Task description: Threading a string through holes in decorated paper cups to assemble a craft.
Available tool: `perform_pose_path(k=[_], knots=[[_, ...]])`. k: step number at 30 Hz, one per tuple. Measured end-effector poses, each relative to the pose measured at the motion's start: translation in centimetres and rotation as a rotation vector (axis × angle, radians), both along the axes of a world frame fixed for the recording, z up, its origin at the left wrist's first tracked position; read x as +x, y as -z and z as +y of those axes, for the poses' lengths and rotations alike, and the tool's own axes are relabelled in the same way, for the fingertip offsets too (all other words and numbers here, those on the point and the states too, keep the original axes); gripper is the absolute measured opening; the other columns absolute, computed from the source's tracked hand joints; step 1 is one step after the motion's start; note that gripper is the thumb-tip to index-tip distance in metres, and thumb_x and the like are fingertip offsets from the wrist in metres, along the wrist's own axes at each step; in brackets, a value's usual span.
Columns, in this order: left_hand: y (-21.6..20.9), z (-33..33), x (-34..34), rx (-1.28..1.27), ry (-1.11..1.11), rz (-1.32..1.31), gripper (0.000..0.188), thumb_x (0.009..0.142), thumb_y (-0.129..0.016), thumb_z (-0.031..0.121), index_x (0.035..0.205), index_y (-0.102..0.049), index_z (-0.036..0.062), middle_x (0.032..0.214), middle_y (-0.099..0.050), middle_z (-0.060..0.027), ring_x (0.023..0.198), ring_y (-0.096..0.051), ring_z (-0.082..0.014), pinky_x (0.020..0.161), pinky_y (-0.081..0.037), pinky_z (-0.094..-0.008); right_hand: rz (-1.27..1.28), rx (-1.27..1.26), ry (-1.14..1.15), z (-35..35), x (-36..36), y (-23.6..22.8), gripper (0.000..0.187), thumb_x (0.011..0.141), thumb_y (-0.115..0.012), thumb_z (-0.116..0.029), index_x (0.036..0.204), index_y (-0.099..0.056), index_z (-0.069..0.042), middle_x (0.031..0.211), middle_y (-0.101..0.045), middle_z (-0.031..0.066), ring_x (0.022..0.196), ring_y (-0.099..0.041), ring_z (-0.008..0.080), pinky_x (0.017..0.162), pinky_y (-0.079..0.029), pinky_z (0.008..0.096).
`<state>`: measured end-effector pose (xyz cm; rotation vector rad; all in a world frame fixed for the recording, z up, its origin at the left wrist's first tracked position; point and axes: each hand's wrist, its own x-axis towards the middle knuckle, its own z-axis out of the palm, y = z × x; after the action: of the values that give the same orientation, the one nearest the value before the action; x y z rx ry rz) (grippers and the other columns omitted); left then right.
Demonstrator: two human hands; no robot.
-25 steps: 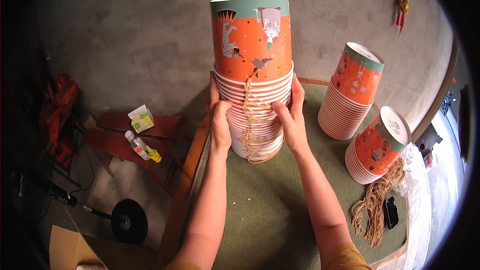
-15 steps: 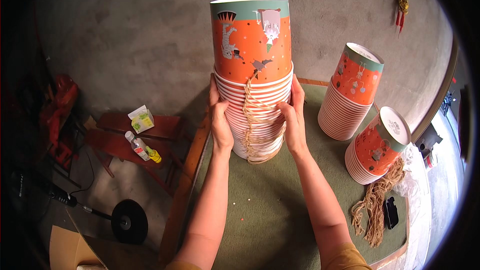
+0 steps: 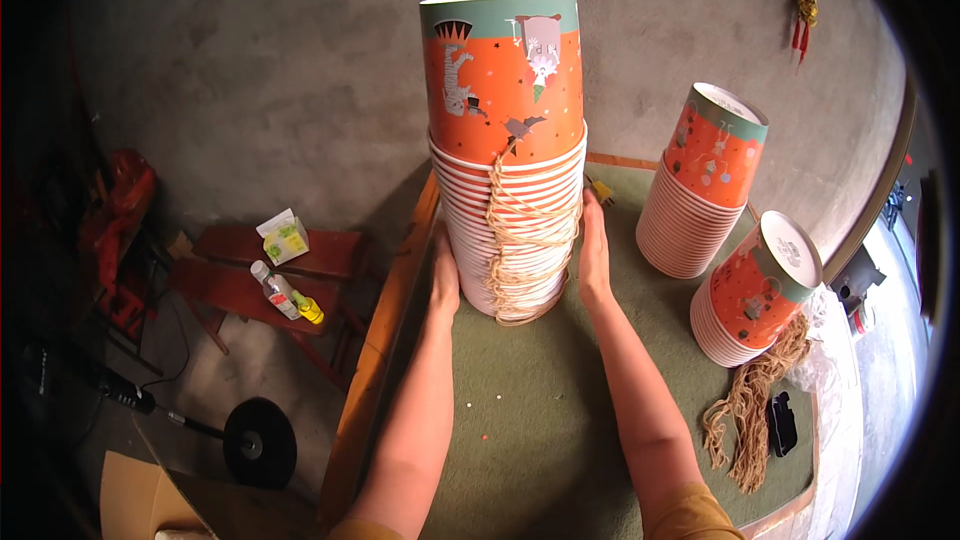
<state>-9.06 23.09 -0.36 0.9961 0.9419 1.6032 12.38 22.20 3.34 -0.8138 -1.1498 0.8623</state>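
A tall nested stack of orange paper buckets (image 3: 505, 90), upside down with green bands and animal pictures, stands on the green cloth in front of me. Thin tan twine (image 3: 515, 240) hangs in many loops down its ringed white rims. My left hand (image 3: 444, 270) is alongside the lower left of the stack, fingers stretched and partly hidden behind it. Flat along the right side is my right hand (image 3: 594, 250), its fingers straight. Both hands look open; whether they still touch the rims is hard to tell.
Two shorter bucket stacks (image 3: 690, 210) (image 3: 755, 290) stand at the right on the green cloth (image 3: 530, 440). Near them lie a tan twine bundle (image 3: 755, 420) and a black case (image 3: 782, 426). Left of the table, a red bench (image 3: 230, 290) holds bottles (image 3: 275, 290) and a tissue box (image 3: 285, 240).
Both hands have loosened from the stack: the thumbs came off its front. My left hand slid lower and my right hand shifted down slightly. The stack stays nearly where it was.
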Motion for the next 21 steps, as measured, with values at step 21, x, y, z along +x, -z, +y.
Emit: perform_pose_path(k=[21], knots=[[1.1, -0.1, 0.9, 0.09, -0.036, -0.351, 0.077, 0.101, -0.022, 0.062, 0.143, -0.04, -0.0003, 0.146, -0.045, -0.0115, 0.132, -0.043, -0.0232, 0.111, -0.032, -0.0356, 0.272, -0.029, -0.031, 1.9, -0.4, 6.5, 0.064, 0.104, -0.037, -0.048, 0.136, -0.046, 0.007, 0.135, -0.054, 0.019, 0.128, -0.048, 0.0242, 0.105, -0.039, 0.0345]])
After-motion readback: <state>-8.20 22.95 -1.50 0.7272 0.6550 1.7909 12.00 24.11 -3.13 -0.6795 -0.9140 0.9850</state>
